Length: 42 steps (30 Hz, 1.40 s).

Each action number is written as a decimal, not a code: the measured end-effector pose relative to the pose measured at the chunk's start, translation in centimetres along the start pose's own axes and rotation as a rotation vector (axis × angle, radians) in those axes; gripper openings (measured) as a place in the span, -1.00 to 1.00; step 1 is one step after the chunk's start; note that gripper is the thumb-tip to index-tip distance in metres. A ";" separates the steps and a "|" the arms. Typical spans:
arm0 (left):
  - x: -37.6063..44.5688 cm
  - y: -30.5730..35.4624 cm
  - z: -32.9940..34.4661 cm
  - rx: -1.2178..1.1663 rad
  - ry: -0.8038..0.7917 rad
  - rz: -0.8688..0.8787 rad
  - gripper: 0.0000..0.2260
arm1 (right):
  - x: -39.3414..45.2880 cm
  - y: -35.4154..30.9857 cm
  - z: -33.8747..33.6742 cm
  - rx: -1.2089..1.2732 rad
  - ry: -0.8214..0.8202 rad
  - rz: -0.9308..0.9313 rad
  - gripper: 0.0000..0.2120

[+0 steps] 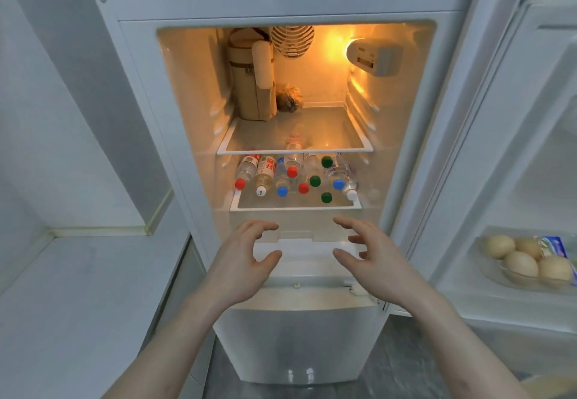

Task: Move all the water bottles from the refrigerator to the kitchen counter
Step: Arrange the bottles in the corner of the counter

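Observation:
The refrigerator (443, 92) stands open and lit in front of me. Several water bottles (265, 173) lie on their sides on its lower glass shelf (296, 207), caps toward me in red, white, blue and green. Below that shelf, my left hand (246, 261) and my right hand (371, 258) hover in front of the white drawer (299, 255), palms facing each other. Both hands are empty with curled, spread fingers, and neither touches a bottle. The white kitchen counter (87, 298) lies to the left of the refrigerator.
The upper shelf (331, 130) holds a brown bag (249, 86) and a small dark wrapped item (288, 98) at the back left. The open door (505, 180) on the right carries several eggs (524, 261) in a clear tray. A closed lower compartment (296, 342) sits beneath.

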<state>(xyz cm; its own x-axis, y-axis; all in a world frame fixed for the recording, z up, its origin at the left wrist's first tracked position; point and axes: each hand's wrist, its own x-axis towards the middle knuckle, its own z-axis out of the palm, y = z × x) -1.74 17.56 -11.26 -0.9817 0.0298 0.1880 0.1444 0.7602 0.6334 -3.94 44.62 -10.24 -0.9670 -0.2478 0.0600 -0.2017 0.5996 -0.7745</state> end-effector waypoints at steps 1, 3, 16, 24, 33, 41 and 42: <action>1.3 -0.2 0.3 -0.009 -0.007 0.005 -0.62 | 0.9 0.2 -0.1 -0.001 0.009 0.007 -0.50; 4.1 -0.6 0.9 -0.016 -0.023 0.017 -0.61 | 2.8 0.6 -0.2 -0.015 0.023 0.028 -0.49; 19.9 -0.3 4.4 -0.300 -0.236 -0.019 -0.59 | 12.7 2.9 1.4 0.026 0.164 0.146 -0.45; 27.4 1.1 8.3 -0.185 -0.395 0.015 -0.35 | 12.0 4.3 2.6 0.062 0.247 0.225 -0.44; 30.3 2.3 10.2 -0.250 -0.336 -0.010 -0.84 | 13.1 5.4 1.5 0.057 0.260 0.256 -0.47; 27.8 0.3 9.7 -0.522 -0.236 -0.104 -0.79 | 16.7 6.1 1.8 0.092 0.261 0.246 -0.50; 27.1 -0.3 9.8 -0.561 -0.214 -0.097 -0.78 | 17.1 6.1 1.9 0.100 0.266 0.245 -0.52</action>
<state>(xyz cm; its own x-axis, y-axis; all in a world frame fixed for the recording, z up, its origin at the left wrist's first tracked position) -29.65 24.48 -13.70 -0.9883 0.1521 -0.0086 0.0394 0.3097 0.9500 -21.46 42.58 -15.18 -0.9940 0.1076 0.0167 0.0439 0.5362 -0.8430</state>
